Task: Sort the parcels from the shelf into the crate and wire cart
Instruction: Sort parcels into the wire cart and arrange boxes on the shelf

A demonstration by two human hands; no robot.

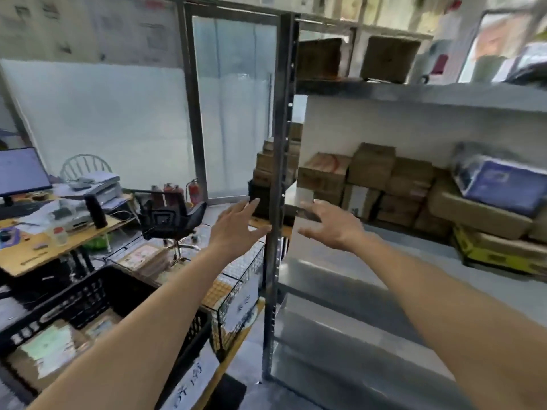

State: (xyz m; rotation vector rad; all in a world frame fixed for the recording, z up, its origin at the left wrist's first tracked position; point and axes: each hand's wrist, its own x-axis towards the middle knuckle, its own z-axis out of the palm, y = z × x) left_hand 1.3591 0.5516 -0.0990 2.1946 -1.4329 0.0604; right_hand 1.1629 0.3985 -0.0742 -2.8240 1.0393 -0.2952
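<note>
Up in front, both bare arms reach out toward the tall grey metal shelf. The left hand has its fingers spread wide and straight, and it holds nothing. The right hand is spread wide too, with nothing in it. A dark metal post of the shelf stands between the two hands.

Just past the right fingers, further back on the shelf, sits a pile of brown cardboard parcels. To the right of those fingers, a blue packet wrapped in clear plastic lies on top of a big brown box. Two more brown boxes stand on the shelf board high above the hands.

Below the left fingers is the black wire cart, with a flat brown parcel with a pink label lying in it. Lower still, under the left arm, is the black plastic crate with parcels inside.

Far to the left of the left fingers is a wooden worktop with a computer screen, and a black office chair beside it.
</note>
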